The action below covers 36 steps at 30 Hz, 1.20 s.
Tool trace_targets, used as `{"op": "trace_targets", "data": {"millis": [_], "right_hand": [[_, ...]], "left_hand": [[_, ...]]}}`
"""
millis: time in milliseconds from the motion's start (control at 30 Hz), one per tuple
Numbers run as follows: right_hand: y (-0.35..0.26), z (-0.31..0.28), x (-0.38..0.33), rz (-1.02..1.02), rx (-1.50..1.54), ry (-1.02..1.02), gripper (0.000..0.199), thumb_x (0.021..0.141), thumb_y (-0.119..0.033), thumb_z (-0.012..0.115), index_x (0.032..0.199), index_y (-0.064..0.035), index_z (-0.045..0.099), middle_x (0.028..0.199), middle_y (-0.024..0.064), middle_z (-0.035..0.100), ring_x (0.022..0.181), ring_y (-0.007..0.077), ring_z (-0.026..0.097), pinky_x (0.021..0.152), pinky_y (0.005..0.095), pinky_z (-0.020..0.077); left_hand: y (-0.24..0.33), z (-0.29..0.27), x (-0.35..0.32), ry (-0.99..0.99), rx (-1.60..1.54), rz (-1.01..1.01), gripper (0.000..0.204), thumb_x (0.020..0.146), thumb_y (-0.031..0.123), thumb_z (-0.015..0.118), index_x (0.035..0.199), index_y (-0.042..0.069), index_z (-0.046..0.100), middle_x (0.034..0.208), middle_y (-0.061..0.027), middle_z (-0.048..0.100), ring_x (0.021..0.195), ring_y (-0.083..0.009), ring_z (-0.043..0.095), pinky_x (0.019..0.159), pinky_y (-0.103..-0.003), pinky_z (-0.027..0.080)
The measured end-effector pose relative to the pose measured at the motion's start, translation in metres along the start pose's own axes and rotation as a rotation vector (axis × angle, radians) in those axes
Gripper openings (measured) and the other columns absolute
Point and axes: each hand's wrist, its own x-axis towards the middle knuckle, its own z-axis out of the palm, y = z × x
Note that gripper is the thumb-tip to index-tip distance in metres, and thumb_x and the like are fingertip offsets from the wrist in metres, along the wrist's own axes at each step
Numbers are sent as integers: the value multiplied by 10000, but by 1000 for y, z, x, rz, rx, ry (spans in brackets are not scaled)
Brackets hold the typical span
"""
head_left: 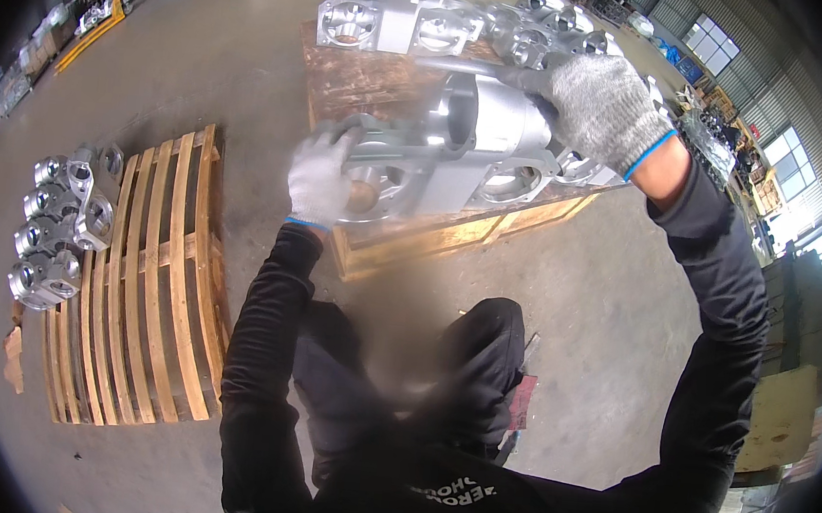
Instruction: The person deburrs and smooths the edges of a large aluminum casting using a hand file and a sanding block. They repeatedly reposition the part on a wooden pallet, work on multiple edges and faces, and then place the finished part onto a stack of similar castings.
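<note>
Metal part (pixel 452 177), silver, with round openings, lying on the near side of a wooden crate (pixel 362 86), between the two hands; gloved left hand (pixel 323 178), at the part's left end, fingers bent and blurred, cannot tell whether they clamp it or only touch; gloved right hand (pixel 602 107), above the part's right end, fingers closed around a long grey tool (pixel 471 67) that points left over the part; further silver castings (pixel 397 23), on the crate's far side; slatted pallet (pixel 153 261), on the floor (pixel 602 303) at left, with stacked silver fittings (pixel 67 217) along its left edge
</note>
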Motion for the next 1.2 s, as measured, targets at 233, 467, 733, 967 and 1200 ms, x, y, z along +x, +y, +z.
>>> {"op": "trace_targets", "data": {"millis": [233,467,733,967,1200], "right_hand": [[5,-27,15,-15,107,-131,293,947,-219,673,1210,-162,790,913,182,751,866,354,753,799,457,611],[2,-21,18,-8,138,-113,237,925,-188,615,1032,-70,790,929,204,749,898,381,748,824,496,611],[-12,-23,20,-53,181,-117,230,961,-224,625,1052,-61,759,902,197,746,841,365,749,794,464,607],[-21,-41,8,132,245,-369,256,1009,-250,631,1116,-90,801,934,168,767,857,323,764,798,431,615],[-30,-20,-23,69,191,-228,270,977,-275,602,918,-83,783,851,177,739,782,364,745,731,490,605]], "left_hand": [[2,0,2,17,-16,8,537,791,13,624,1284,204,717,1326,-81,678,1169,-347,641,1020,-456,523],[3,-1,2,18,-39,-28,574,797,-9,602,1303,238,711,1310,-59,686,1201,-343,636,1047,-453,519],[6,-3,4,-68,-64,-84,729,713,-61,582,1381,214,683,1453,-100,636,1296,-359,601,1127,-459,475],[5,-3,2,3,-39,-34,715,737,-36,607,1398,226,673,1458,-90,636,1304,-361,601,1126,-457,479],[4,-1,2,-23,-18,-35,714,756,-5,609,1424,245,656,1457,-87,631,1282,-365,598,1112,-463,484]]}}
